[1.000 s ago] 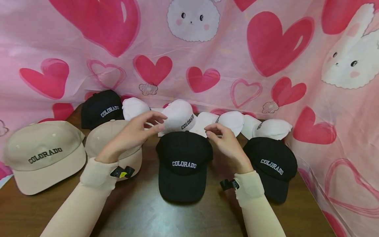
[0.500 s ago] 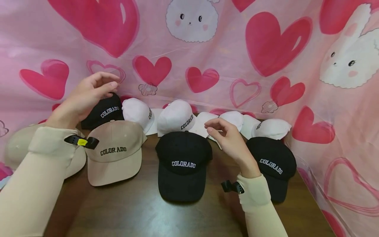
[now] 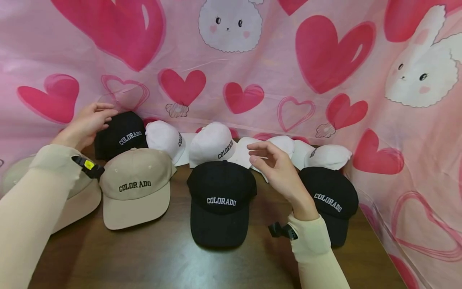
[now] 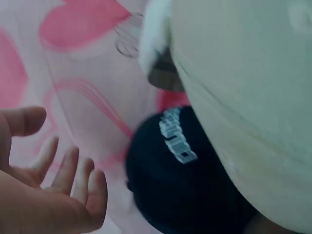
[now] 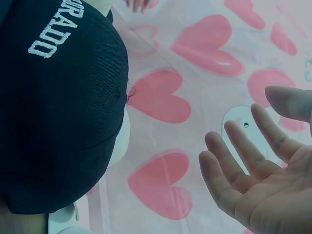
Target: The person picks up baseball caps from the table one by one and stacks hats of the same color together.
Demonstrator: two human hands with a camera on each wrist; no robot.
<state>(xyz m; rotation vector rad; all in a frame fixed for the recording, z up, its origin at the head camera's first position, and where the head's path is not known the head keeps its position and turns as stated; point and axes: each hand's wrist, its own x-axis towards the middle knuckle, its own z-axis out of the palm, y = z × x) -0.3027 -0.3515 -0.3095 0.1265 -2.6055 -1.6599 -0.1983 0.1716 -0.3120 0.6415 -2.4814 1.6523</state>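
Observation:
My left hand is beside the upper left of the back-left black cap, fingers loosely bent and holding nothing; whether they touch it I cannot tell. In the left wrist view the hand shows spread fingers, apart from the black cap. My right hand hovers between the central black cap and the right black cap, with nothing in it. The right wrist view shows that hand palm up beside a black cap, not touching it.
Two beige caps stand at the left, one whole in view, the other partly behind my left sleeve. Several white caps line the back of the brown table, before a pink heart-patterned cloth.
My left hand has moved left from over the nearer beige cap and white caps, then down beside the back-left black cap. My right hand has hardly moved. The view has shifted slightly.

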